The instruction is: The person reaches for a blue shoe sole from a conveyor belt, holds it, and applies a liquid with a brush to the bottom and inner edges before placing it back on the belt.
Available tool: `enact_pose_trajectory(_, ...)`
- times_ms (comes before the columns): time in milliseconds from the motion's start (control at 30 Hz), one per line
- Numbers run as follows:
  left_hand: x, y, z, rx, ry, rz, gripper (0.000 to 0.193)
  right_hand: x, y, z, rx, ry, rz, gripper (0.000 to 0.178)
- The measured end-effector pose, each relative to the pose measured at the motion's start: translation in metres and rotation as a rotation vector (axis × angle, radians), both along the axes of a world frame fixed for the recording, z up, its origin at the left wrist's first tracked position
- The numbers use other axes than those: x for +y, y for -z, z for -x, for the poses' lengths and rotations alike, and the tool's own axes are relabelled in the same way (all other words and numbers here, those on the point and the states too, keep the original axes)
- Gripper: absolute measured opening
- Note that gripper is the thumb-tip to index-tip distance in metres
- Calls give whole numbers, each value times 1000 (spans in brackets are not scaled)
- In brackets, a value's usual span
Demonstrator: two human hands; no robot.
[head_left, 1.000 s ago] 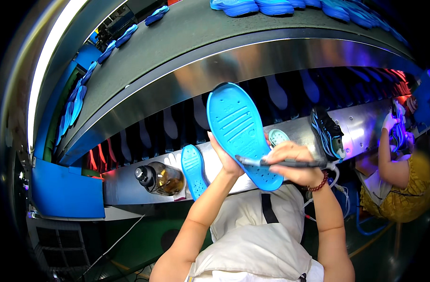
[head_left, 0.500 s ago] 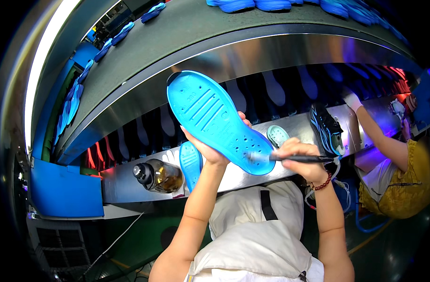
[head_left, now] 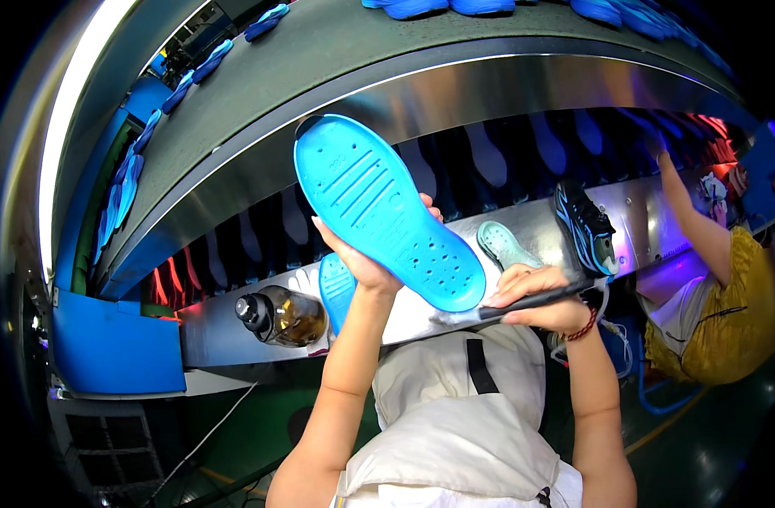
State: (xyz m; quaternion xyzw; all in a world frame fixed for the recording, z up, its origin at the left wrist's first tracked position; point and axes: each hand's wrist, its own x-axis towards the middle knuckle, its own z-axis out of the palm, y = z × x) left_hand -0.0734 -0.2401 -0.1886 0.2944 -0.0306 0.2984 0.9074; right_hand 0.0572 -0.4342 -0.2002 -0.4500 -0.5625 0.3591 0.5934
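A bright blue shoe sole (head_left: 375, 199) with grooves and small holes is held up, tilted, with its lower end toward my right. My left hand (head_left: 366, 264) grips it from beneath, the fingertips curling round its right edge. In my right hand (head_left: 552, 311) is a black-handled brush (head_left: 540, 299), pinched between fingers and thumb. Its pale bristles are blurred and lie just below the sole's lower end; whether they touch it I cannot tell. A second blue sole (head_left: 337, 292) rests on the metal ledge behind my left forearm. A mint-green perforated sole (head_left: 501, 244) lies beyond my right hand.
The metal ledge (head_left: 222, 320) also bears a dark-capped bottle (head_left: 292, 317), a white glove (head_left: 305, 282) and a black-and-blue shoe (head_left: 584, 229). Behind it, several soles stand in a dark rack. Above runs a conveyor belt (head_left: 319, 72) with blue soles. A co-worker (head_left: 717, 292) reaches in at right.
The brush has moved off the lower part of the sole to just below its end, its handle tilting more. The sole has shifted slightly up and left. The co-worker's arm has moved.
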Motion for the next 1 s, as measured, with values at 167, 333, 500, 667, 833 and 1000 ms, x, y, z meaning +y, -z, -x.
enact_pose_trajectory(167,5,0,-2,38,-41,-35,97,7,8,4,-76,193,46,24)
enact_pose_trajectory(333,1,-7,-2,9,22,75,102,3,7,-2,135,37,-10,24)
enact_pose_trajectory(500,10,-6,-2,-18,32,-102,98,4,6,4,-79,68,51,22)
enact_pose_trajectory(667,8,-14,-8,-41,104,1,98,10,13,-6,297,130,87,18)
enact_pose_trajectory(833,-25,-10,1,74,8,-37,97,14,7,20,853,53,-51,17)
enact_pose_trajectory(1000,-15,25,7,-29,208,8,68,3,-19,31,328,115,218,22)
